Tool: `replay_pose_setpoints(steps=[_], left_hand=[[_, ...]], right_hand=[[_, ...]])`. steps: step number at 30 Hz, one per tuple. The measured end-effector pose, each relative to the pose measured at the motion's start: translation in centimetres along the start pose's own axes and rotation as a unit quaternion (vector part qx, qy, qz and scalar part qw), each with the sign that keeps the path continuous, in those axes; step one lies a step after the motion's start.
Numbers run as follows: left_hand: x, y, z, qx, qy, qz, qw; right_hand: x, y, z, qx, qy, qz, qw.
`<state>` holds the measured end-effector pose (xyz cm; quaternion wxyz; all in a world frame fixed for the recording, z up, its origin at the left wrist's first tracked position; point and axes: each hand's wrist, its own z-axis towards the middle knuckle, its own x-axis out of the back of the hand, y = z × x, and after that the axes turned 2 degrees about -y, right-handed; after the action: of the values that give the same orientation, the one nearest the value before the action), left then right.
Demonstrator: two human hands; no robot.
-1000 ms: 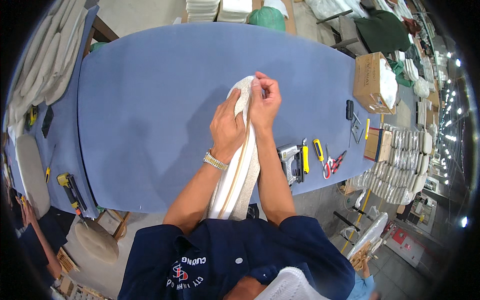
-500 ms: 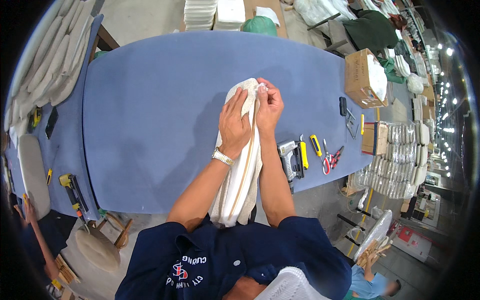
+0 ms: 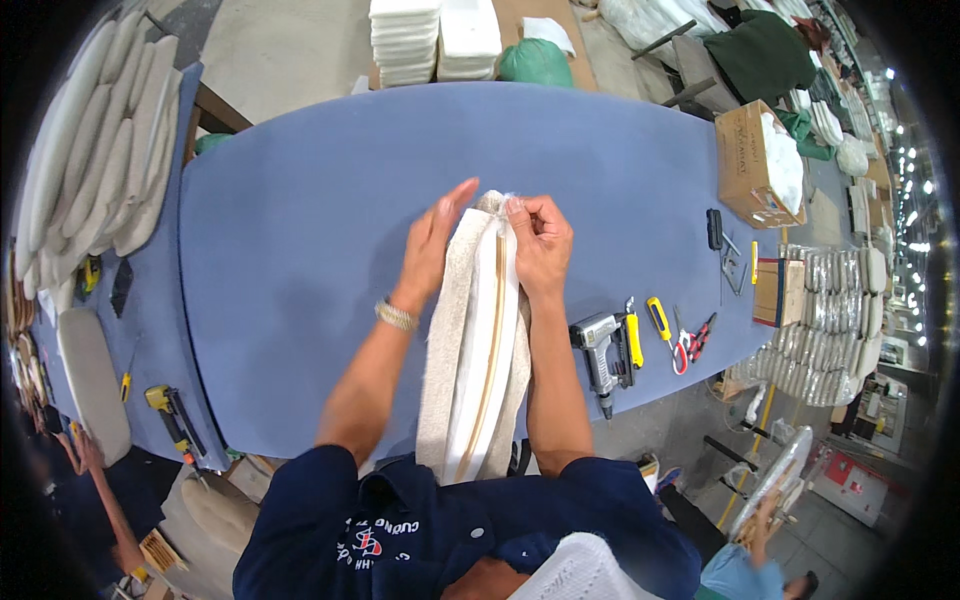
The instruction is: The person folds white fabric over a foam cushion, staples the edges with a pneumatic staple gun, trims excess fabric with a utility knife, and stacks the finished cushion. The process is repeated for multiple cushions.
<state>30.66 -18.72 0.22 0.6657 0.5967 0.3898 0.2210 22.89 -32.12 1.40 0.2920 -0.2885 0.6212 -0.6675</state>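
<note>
A long, narrow cushion stands on its edge between my forearms, its near end against my shirt. Beige fabric hangs down both its sides, leaving white wadding and a thin tan strip bare along the middle. At the far end my right hand pinches the fabric edge and a tuft of white wadding, thumb against fingers. My left hand, with a metal watch at the wrist, is off to the left of that end, fingers stretched out and holding nothing.
On the blue table, right of my arm, lie a staple gun, yellow-handled cutters, red-handled scissors and pliers. A cardboard box stands at the far right. Padded pieces are stacked left; a co-worker's arm shows lower left.
My left hand has lifted off the fabric at the far end and moved left, fingers spreading. My right hand keeps its pinch there. The whole view has shifted slightly.
</note>
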Motion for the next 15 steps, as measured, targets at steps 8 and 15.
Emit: replay_pose_setpoints(steps=[8,15], left_hand=[[-0.3,-3.8,6.5,0.096,-0.096,0.043,0.99],[1.1,-2.1,9.0,0.123,-0.21,0.079,0.967]], right_hand=[[-2.2,0.7,0.5,0.062,0.071,-0.071,0.993],[-3.9,0.5,0.4,0.043,0.099,0.044,0.993]])
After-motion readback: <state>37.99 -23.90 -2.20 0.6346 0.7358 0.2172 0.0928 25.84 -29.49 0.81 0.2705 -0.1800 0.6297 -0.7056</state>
